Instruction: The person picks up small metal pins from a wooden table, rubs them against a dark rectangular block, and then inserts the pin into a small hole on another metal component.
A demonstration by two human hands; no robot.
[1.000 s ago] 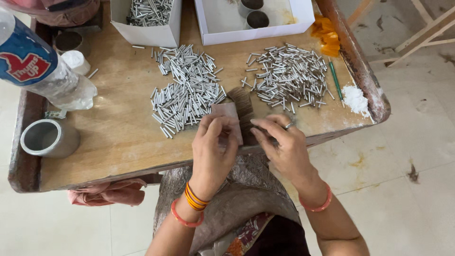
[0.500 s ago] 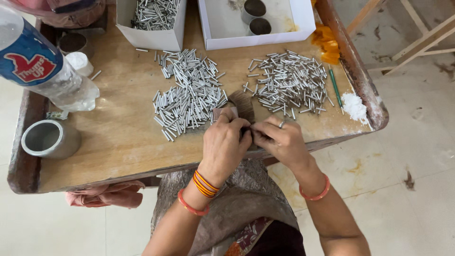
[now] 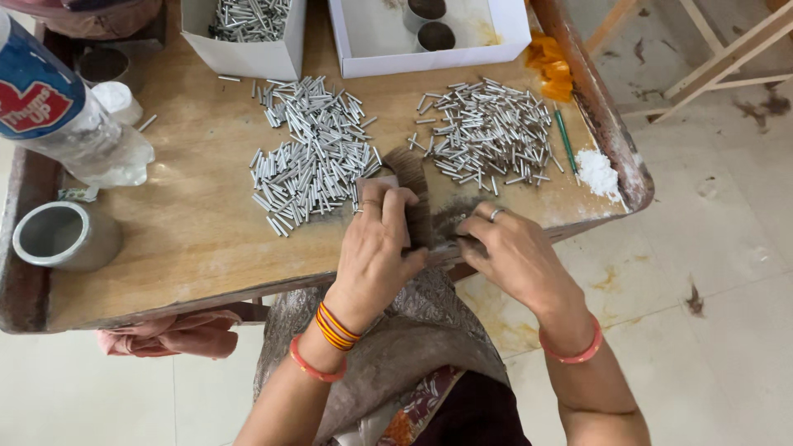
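A dark tuft of hair-like fibre [image 3: 415, 198] lies at the near edge of the wooden surface [image 3: 190, 239], in the gap between two heaps of small metal tubes. The left hand [image 3: 376, 248] is curled around it, fingers pressing the tuft down from the left side. The right hand [image 3: 508, 248] sits just beside the tuft on its right, fingertips pinched on the loose ends of the fibre at the surface's edge; a ring shows on one finger.

Left of the tuft spreads the larger heap of tubes [image 3: 310, 165]; right of it, a flatter, thinner scatter of tubes [image 3: 487, 136]. Beyond the tuft, at the far edge, stand a white box holding more tubes [image 3: 248, 33] and a wider white tray with two dark round cups [image 3: 429, 37]. Further right of the tuft lie a green stick [image 3: 565, 142], a small mound of white powder [image 3: 596, 171] and some orange scraps [image 3: 552, 64]. Far to the left of the tuft are a clear plastic bottle [image 3: 62, 116] lying tilted and a grey metal cup [image 3: 62, 237]. A pink cloth [image 3: 165, 334] hangs below the surface.
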